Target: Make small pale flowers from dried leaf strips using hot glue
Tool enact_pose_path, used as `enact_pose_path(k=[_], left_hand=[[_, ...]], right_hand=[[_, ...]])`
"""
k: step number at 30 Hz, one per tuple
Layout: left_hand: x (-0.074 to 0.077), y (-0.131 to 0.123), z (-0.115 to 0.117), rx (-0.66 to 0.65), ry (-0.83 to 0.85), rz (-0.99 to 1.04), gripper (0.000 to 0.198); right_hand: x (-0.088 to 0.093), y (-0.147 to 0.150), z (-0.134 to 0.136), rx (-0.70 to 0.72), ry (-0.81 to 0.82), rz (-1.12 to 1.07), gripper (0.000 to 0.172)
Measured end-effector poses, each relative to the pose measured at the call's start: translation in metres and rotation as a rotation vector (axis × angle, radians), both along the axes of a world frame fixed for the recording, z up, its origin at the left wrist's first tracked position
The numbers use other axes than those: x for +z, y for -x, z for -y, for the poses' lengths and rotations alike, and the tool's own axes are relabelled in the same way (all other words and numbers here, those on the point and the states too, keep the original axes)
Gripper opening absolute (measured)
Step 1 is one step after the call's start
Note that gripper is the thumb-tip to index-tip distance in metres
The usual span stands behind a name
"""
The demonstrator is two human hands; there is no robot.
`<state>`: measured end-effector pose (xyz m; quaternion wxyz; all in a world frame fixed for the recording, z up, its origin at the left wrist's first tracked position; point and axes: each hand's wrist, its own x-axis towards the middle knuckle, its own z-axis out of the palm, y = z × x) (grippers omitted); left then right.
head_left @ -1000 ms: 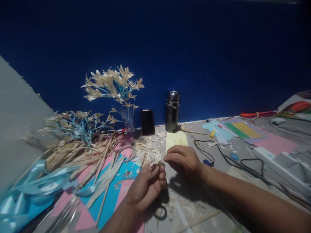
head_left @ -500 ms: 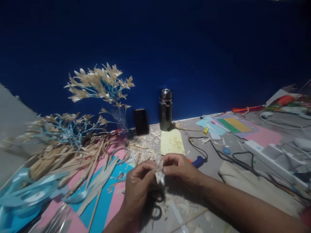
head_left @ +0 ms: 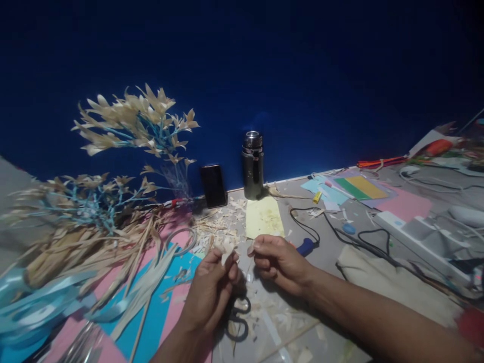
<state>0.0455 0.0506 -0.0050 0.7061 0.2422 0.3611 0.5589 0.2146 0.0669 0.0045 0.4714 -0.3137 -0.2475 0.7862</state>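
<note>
A dark blue wall (head_left: 302, 75) fills the upper half of the view, and a grey surface (head_left: 340, 282) littered with craft material runs below it. On the left, two sprays of pale leaves (head_left: 132, 118) on light blue stems stand over a heap of dried straw-coloured strips (head_left: 94, 242). Loops of light blue ribbon (head_left: 34, 307) lie at the near left corner. Pink and blue paper sheets (head_left: 162, 307) lie beside the ribbon, partly under the strips. On the right, a folded beige cloth (head_left: 378, 275) lies near a white power strip (head_left: 419, 237).

A yellow sheet (head_left: 263, 218) lies just in front of a dark metal flask (head_left: 252, 165), which stands upright against the wall. A black phone (head_left: 214, 185) leans on the wall beside the flask. Pale shavings (head_left: 223, 227) are scattered between the phone and the hands.

The left hand (head_left: 214, 290) is raised just above black-handled scissors (head_left: 236, 322), which lie flat on the surface. The right hand (head_left: 278, 262) sits close beside it, apart from it, fingers curled and fingertips pressed together; whether they grip anything cannot be told. The left hand's thumb and fingers pinch a small pale leaf piece (head_left: 227, 248), held above the surface between the two hands and the shavings.
</note>
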Motion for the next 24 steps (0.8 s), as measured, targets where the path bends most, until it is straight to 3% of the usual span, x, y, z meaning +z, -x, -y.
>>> enact_pose_path(k=[4, 10, 16, 24], left_hand=[[0.0023, 0.0004, -0.0019, -0.024, 0.066, 0.120, 0.028], [-0.0010, -0.0002, -0.0008, -0.096, 0.105, 0.139, 0.022], [-0.0071, -0.0004, -0.0001, -0.154, 0.130, 0.159, 0.019], [-0.0014, -0.0068, 0.0052, -0.190, 0.140, 0.125, 0.033]], right_hand=[[-0.0029, -0.0011, 0.0000, 0.019, -0.006, 0.028, 0.030], [-0.0067, -0.0001, 0.0026, 0.020, -0.140, 0.278, 0.029], [0.0002, -0.0005, 0.0053, 0.011, -0.242, 0.464, 0.025], [-0.0016, -0.0005, 0.0090, -0.050, -0.357, 0.622, 0.016]])
